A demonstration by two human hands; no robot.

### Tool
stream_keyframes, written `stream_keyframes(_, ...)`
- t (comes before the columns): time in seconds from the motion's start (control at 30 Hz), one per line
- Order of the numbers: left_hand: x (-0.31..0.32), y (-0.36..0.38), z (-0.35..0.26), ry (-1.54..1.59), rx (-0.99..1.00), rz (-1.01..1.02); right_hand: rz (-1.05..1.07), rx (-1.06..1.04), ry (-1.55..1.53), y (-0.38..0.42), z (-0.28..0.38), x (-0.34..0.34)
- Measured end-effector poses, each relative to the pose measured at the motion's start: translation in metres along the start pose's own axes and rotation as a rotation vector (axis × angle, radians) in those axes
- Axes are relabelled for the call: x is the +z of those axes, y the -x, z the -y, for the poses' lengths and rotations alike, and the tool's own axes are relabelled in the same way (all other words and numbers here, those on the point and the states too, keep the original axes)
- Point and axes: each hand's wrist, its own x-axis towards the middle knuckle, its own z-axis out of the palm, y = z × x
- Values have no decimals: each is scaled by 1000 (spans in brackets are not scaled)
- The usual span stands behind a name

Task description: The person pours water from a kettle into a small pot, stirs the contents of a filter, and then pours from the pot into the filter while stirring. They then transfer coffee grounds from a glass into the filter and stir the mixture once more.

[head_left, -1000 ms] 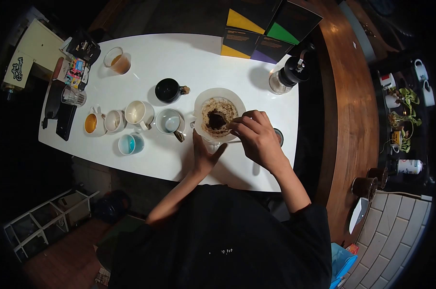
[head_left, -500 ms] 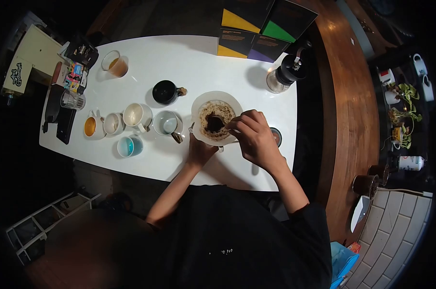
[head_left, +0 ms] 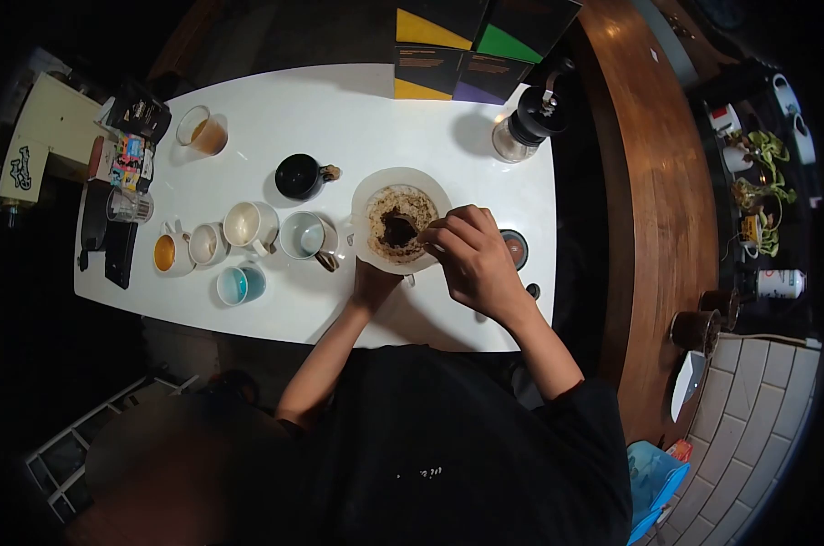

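A white paper coffee filter (head_left: 366,196) with wet brown grounds (head_left: 399,229) in its bottom and stuck along its sides sits in a coffee dripper, mostly hidden beneath it. My left hand (head_left: 376,284) reaches under the near side and grips the dripper; its fingertips are out of sight. At the filter's right edge, the fingers of my right hand (head_left: 471,259) are pinched together on the paper. Left of the filter stand a clear glass cup (head_left: 305,235) and a black mug (head_left: 298,176).
Several cups, among them a white mug (head_left: 245,224) and a blue-lined cup (head_left: 239,286), stand left on the white table (head_left: 275,100). A glass of brown drink (head_left: 203,133) is farther back. A hand grinder (head_left: 524,127) and dark display boards (head_left: 430,68) stand at the back right.
The view has shifted slightly, so the table things sit a little farther left. My right hand stays pinched at the filter's edge and my left hand stays beneath.
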Motion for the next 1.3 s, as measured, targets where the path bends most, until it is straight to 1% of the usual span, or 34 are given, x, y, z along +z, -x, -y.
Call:
stream_keyframes(0.03, 0, 0, -2, 4, 7, 9, 11, -3, 20, 0, 2, -2)
stream_keyframes(0.1, -2, 3, -10, 165, -127, 10, -12, 11, 14, 0, 10, -13)
stream_keyframes(0.13, -6, 4, -15, 169, -121, 25, -28, 14, 5, 0, 16, -18)
stream_keyframes(0.2, -15, 1, -25, 66, -3, 103, -62, 22, 23, 4, 27, -26)
stream_keyframes(0.23, -18, -2, -31, 73, 17, 119, -86, 19, 36, 6, 33, -31)
stream_keyframes(0.3, -22, -9, -48, 285, -28, 96, -111, 21, 79, 11, 48, -40)
stream_keyframes(0.33, -27, -12, -55, 380, -112, 168, -115, 13, 107, 15, 56, -44)
stream_keyframes(0.47, -37, -11, -55, 446, 17, 266, -216, 137, 157, 26, 92, -49)
stream_keyframes(0.53, -45, -17, -62, 399, 61, 302, -237, 175, 208, 26, 103, -49)
stream_keyframes(0.67, -60, -23, -70, 427, 74, 369, -309, 236, 259, 24, 125, -43)
stream_keyframes(0.73, -63, -29, -77, 367, 265, 350, -356, 275, 282, 26, 133, -41)
stream_keyframes(0.77, -63, -30, -84, 388, 283, 378, -389, 293, 263, 28, 137, -41)
stream_keyframes(0.83, -67, -31, -111, 757, -150, 451, -433, 338, 271, 34, 144, -44)
stream_keyframes(0.87, -70, -32, -120, 811, -212, 485, -464, 361, 266, 35, 148, -44)
stream_keyframes(0.9, -68, -31, -128, 822, -207, 509, -499, 377, 255, 40, 153, -47)
stream_keyframes(0.97, -64, -33, -142, 914, -261, 596, -537, 403, 277, 53, 160, -55)
stream_keyframes(1.03, -56, -34, -159, 956, -218, 609, -573, 481, 247, 68, 165, -66)
stream_keyframes(1.1, -40, -32, -163, 829, -137, 679, -620, 508, 219, 84, 166, -77)
stream_keyframes(1.13, -28, -31, -165, 796, -85, 647, -683, 546, 159, 92, 163, -79)
stream_keyframes(1.17, -17, -31, -167, 795, -82, 648, -744, 584, 92, 100, 160, -82)
stream_keyframes(1.23, -1, -35, -172, 612, 188, 731, -749, 600, 118, 114, 155, -93)
stream_keyframes(1.27, 7, -29, -177, 456, 180, 646, -784, 646, 117, 121, 152, -99)
stream_keyframes(1.3, 14, -30, -186, 448, 187, 644, -822, 689, 120, 127, 147, -105)
